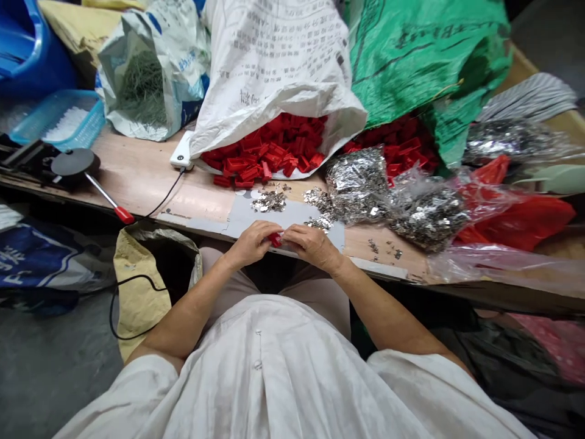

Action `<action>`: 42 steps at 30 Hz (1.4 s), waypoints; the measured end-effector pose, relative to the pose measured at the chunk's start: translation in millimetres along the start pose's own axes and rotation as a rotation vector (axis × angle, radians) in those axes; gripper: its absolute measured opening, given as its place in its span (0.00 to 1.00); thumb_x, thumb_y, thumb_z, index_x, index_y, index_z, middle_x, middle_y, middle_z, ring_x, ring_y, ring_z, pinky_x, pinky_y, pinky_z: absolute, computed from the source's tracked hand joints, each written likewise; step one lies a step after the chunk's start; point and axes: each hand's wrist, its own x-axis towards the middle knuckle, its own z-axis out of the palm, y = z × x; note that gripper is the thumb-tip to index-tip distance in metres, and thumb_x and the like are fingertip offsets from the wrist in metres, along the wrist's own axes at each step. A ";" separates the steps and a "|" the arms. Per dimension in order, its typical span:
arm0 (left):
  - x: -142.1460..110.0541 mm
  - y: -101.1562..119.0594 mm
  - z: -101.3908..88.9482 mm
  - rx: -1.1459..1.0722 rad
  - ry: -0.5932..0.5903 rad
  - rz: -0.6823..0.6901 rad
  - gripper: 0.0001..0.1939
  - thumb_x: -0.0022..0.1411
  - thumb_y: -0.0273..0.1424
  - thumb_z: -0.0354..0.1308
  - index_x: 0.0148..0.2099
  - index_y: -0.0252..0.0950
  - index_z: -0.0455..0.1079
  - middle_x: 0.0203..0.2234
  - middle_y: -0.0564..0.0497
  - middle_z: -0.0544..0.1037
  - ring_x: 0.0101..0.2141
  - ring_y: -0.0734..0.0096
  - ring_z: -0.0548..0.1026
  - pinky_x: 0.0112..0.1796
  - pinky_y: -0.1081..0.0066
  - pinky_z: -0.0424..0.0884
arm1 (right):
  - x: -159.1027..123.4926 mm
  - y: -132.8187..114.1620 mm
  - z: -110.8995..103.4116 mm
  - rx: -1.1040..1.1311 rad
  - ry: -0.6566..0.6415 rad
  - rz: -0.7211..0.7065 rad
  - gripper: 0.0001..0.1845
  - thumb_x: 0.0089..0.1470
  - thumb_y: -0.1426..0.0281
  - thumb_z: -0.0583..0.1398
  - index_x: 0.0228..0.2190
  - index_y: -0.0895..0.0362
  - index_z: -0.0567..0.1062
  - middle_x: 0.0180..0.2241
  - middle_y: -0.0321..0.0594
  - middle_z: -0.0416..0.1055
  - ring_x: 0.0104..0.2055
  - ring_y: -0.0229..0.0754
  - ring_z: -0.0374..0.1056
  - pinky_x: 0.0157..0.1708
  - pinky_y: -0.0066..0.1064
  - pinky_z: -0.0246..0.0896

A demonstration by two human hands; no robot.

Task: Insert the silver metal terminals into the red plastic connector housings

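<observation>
Between my hands, at the table's front edge, is a small red plastic part [275, 239]. My left hand [252, 244] is closed on it with thumb and fingers. My right hand [313, 245] meets it from the other side, fingers pinched together; what lies in that pinch is hidden. Just beyond the fingers, small shiny metal pieces [269, 201] are heaped on a grey sheet [295, 213]. More metal pieces [320, 223] lie near my right hand. Farther back, a white woven sack [278, 55] opens toward me, spilling red plastic parts [269, 149].
Clear bags of metal pieces [359, 183] sit right of the heaps, beside a red plastic bag [516, 213]. A green sack [425, 55] stands behind. At left are a lever tool with a red-tipped handle [123, 213], a blue basket [86, 125] and a yellowish sack [137, 299] below the edge.
</observation>
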 end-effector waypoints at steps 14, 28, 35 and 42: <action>-13.4 12.6 21.2 0.194 0.281 0.066 0.13 0.65 0.25 0.53 0.51 0.40 0.71 0.39 0.50 0.79 0.40 0.68 0.71 0.45 0.63 0.70 | -9.1 -5.0 9.2 0.338 0.199 0.252 0.08 0.61 0.67 0.57 0.39 0.54 0.75 0.37 0.41 0.76 0.39 0.41 0.72 0.41 0.33 0.65; -19.4 12.3 28.0 0.259 0.203 -0.022 0.15 0.66 0.24 0.50 0.50 0.42 0.74 0.40 0.47 0.77 0.41 0.66 0.68 0.46 0.61 0.69 | -9.9 -9.0 -8.4 -0.107 -0.201 0.360 0.15 0.66 0.65 0.47 0.41 0.53 0.72 0.34 0.40 0.76 0.35 0.42 0.69 0.32 0.30 0.54; -19.6 13.0 29.1 0.247 0.198 -0.032 0.15 0.65 0.23 0.51 0.49 0.41 0.74 0.40 0.47 0.77 0.42 0.66 0.68 0.46 0.62 0.68 | -10.6 -10.2 -2.7 -0.192 -0.218 0.358 0.15 0.66 0.65 0.46 0.39 0.52 0.72 0.33 0.39 0.76 0.32 0.41 0.69 0.28 0.30 0.48; -15.8 16.1 26.2 0.236 0.234 -0.002 0.12 0.65 0.24 0.52 0.47 0.39 0.73 0.39 0.48 0.78 0.41 0.67 0.69 0.46 0.63 0.68 | -8.8 -5.7 -2.5 -0.152 -0.216 0.349 0.15 0.66 0.65 0.47 0.38 0.52 0.73 0.33 0.39 0.74 0.32 0.40 0.67 0.28 0.29 0.50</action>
